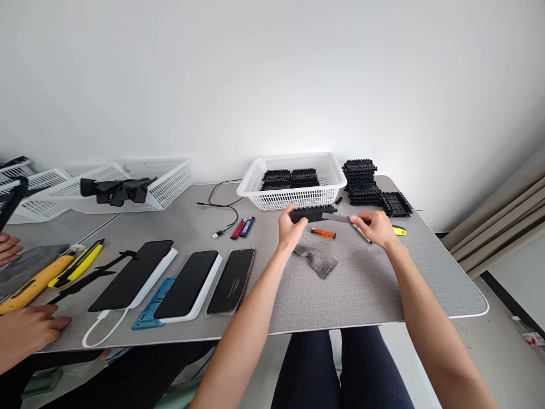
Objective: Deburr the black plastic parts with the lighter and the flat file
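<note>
My left hand (292, 228) grips a black plastic panel (313, 213) with a toothed edge, held tilted up above the table. In my right hand (375, 227) is a utility knife (399, 230); its yellow handle end pokes out behind the fingers. The knife's blade points left and meets the panel's right end, though exact contact is hard to make out. Just beneath the two hands lie an orange lighter (323, 233) and a crumpled grey cloth (317, 261). A slim, pen-like item (361, 233) rests below my right hand.
Behind my hands stands a white basket (293, 199) with black panels inside; stacked panels (361, 182) stand right of it. Leftward are two lighters (242, 227), a cable (221, 204) and several phones (232, 281). A co-worker's hand (32, 332) rests at far left near yellow tools (76, 264).
</note>
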The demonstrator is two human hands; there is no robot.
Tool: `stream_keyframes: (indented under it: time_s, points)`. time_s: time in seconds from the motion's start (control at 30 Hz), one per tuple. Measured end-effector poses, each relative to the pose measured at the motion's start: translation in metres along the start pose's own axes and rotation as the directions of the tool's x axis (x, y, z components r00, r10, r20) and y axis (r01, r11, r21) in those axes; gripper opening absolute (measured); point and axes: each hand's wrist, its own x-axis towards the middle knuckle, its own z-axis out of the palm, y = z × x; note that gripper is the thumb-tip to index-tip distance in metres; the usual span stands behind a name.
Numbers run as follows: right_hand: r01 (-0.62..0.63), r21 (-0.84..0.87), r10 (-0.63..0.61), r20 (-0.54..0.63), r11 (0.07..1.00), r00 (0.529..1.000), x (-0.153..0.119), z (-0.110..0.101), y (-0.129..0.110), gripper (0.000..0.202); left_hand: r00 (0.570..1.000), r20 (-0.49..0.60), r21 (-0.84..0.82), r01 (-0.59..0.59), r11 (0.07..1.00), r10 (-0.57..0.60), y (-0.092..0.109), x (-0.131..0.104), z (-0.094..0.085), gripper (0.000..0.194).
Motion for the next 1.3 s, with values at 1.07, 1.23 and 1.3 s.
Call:
stream_keyframes:
  time_s: [1.07, 1.23, 1.3]
  points:
    - [0.022, -0.007, -0.021, 0.082, 1.0, 0.996, -0.001, 0.003, -0.011, 0.066, 0.977, 0.07, 0.132, -0.211, 0.968, 0.204, 0.01, -0.008, 0.004, 0.016]
    - [0.004, 0.004, -0.004, 0.098, 1.0, 0.995, -0.003, 0.009, -0.023, 0.065, 0.972, 0.092, 0.182, -0.229, 0.956, 0.216, 0.011, -0.011, 0.006, 0.016]
    - [0.0, 0.025, -0.003, 0.105, 1.0, 0.994, -0.003, 0.008, -0.019, 0.064, 0.974, 0.078, 0.175, -0.222, 0.959, 0.212, 0.011, -0.01, 0.005, 0.014]
